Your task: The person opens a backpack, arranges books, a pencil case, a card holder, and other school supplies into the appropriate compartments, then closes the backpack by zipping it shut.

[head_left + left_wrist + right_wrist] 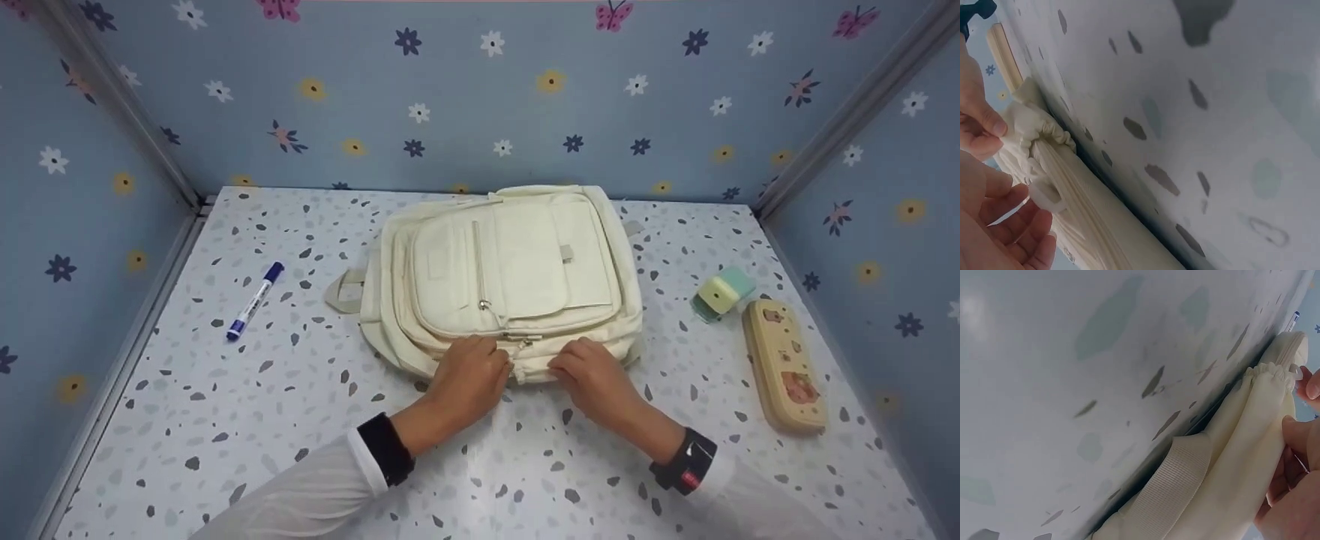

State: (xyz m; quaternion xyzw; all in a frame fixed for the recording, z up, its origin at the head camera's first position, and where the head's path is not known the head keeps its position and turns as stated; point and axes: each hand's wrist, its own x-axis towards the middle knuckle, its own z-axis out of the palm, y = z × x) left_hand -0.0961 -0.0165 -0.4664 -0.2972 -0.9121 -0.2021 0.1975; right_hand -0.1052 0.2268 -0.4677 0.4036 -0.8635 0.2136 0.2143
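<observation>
A cream backpack (525, 262) lies flat on the table, its front pocket and zippers facing up. At its near side my left hand (469, 379) has curled fingers around a small whitish zipper pull (1047, 196), which also shows by the left fingertips in the right wrist view. Just to the right, my right hand (596, 379) pinches the bag's fabric beside the gathered elastic edge of a side pocket (1269, 377). The thumb of that hand lies on the cloth, and its other fingers are partly hidden behind it.
To the left lies a blue-and-white marker (255, 301). On the right are a small green-and-yellow pencil sharpener (721, 292) and a tan pencil case (784, 367) with bear pictures. Flower-patterned walls (450, 90) enclose the speckled table (300, 420) at back and sides.
</observation>
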